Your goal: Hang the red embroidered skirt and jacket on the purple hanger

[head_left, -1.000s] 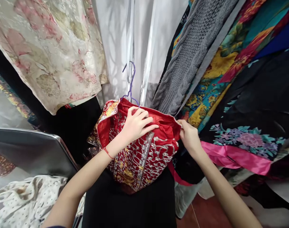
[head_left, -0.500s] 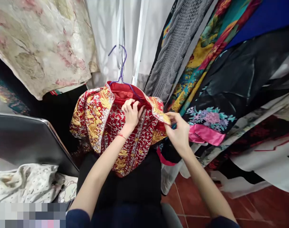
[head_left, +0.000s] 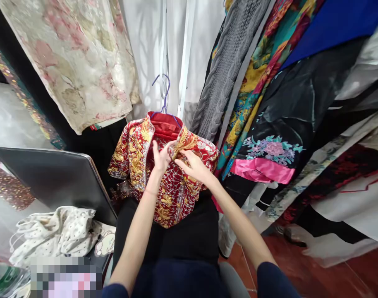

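Observation:
A red jacket (head_left: 166, 203) with gold and silver embroidery and a stand collar lies over my lap. Its shoulders are on a purple wire hanger (head_left: 168, 85), whose hook is at a white strap. The front is parted at the neck, showing red lining. My left hand (head_left: 162, 158) is at the opening with thumb and fingers apart, a fingertip near the right-hand front edge. My right hand (head_left: 193, 164) pinches that edge below the collar between thumb and fingers; the fingertips are partly hidden by the cloth.
Clothes hang on the right, among them a grey knit (head_left: 220, 78) and a black garment with a pink cuff (head_left: 263, 169). A floral cloth (head_left: 92, 70) hangs at left. Below it stand a dark chair-like panel (head_left: 55, 178) and a dotted white cloth (head_left: 57, 231).
My right hand has come inward from the jacket's outer right side to the front edge. The right front panel now lies flatter. My left hand has drawn slightly out of the neck opening.

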`<state>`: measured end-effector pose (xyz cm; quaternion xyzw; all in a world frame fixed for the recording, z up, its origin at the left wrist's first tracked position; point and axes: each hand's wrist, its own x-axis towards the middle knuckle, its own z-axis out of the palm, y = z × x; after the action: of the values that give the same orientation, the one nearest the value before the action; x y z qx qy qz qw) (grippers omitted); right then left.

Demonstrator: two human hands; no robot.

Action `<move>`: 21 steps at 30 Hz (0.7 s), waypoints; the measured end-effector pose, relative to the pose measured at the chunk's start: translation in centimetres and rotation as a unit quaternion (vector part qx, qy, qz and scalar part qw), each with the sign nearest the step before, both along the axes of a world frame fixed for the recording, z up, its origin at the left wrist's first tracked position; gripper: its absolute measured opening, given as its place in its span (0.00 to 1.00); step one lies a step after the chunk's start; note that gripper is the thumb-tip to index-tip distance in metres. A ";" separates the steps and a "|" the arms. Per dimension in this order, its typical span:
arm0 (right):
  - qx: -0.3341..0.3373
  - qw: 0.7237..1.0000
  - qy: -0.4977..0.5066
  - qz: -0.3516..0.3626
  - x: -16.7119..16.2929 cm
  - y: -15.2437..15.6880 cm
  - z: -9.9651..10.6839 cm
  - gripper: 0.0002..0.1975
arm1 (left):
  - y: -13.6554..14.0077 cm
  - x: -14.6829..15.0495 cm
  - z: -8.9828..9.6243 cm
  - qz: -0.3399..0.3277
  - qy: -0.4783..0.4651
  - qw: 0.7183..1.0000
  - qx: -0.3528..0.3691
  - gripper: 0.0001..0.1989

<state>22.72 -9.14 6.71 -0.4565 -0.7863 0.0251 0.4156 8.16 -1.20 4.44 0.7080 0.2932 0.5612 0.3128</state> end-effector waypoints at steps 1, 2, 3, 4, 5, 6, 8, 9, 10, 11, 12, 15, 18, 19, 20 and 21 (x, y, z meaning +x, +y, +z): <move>0.012 1.000 -0.018 0.014 0.7 0.3 0.8 0.15 | -0.9 -0.8 -0.8 -0.032 -0.051 0.997 -0.049 0.35; 0.038 0.999 -0.031 0.009 1.4 0.4 1.7 0.15 | -1.8 -1.3 -1.7 -0.052 -0.083 0.992 -0.086 0.34; 0.075 0.996 -0.041 -0.016 2.1 0.6 2.6 0.16 | -2.6 -1.4 -2.6 -0.060 -0.098 0.987 -0.117 0.32; 0.116 0.990 -0.053 -0.060 2.7 0.7 3.4 0.16 | -3.4 -1.3 -3.5 -0.063 -0.104 0.981 -0.149 0.32; 0.148 0.980 -0.071 -0.109 3.2 0.9 4.1 0.16 | -4.2 -0.8 -4.4 -0.070 -0.100 0.977 -0.177 0.33; 0.165 0.970 -0.092 -0.155 3.5 1.3 4.5 0.17 | -4.8 0.0 -5.2 -0.084 -0.094 0.971 -0.202 0.33; 0.133 0.960 -0.136 -0.206 3.8 2.5 4.6 0.24 | -5.9 1.7 -6.5 -0.133 -0.088 0.957 -0.240 0.31; 0.102 0.958 -0.156 -0.220 3.8 3.3 4.3 0.26 | -6.4 2.5 -7.1 -0.162 -0.087 0.950 -0.251 0.30; 0.074 0.955 -0.172 -0.229 3.8 4.1 3.9 0.28 | -6.9 3.2 -7.8 -0.184 -0.088 0.944 -0.258 0.29; 0.055 0.952 -0.185 -0.236 3.8 4.8 3.4 0.29 | -7.4 3.8 -8.5 -0.194 -0.089 0.940 -0.266 0.28; 0.049 0.949 -0.193 -0.242 3.8 5.5 2.9 0.30 | -7.9 4.2 -9.2 -0.192 -0.091 0.938 -0.274 0.28; 0.073 0.946 -0.200 -0.246 4.0 7.1 1.6 0.33 | -9.4 4.3 -10.7 -0.116 -0.108 0.938 -0.307 0.26; 0.081 0.948 -0.194 -0.240 3.9 8.1 0.9 0.34 | -11.2 3.0 -9.9 -0.054 -0.112 0.936 -0.330 0.25; 0.080 0.949 -0.191 -0.239 3.8 8.4 0.7 0.35 | -11.9 2.3 -9.0 -0.060 -0.108 0.937 -0.328 0.25; 0.077 0.950 -0.187 -0.238 3.6 8.6 0.6 0.35 | -12.6 1.7 -7.9 -0.075 -0.099 0.939 -0.320 0.25; 0.075 0.952 -0.183 -0.236 3.5 8.9 0.4 0.35 | -13.3 1.0 -6.8 -0.095 -0.101 0.942 -0.307 0.25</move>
<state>26.18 -0.27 7.10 -0.5932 -0.7184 -0.2164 0.2919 9.21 -14.50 -2.31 0.5420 0.3496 0.4801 0.5946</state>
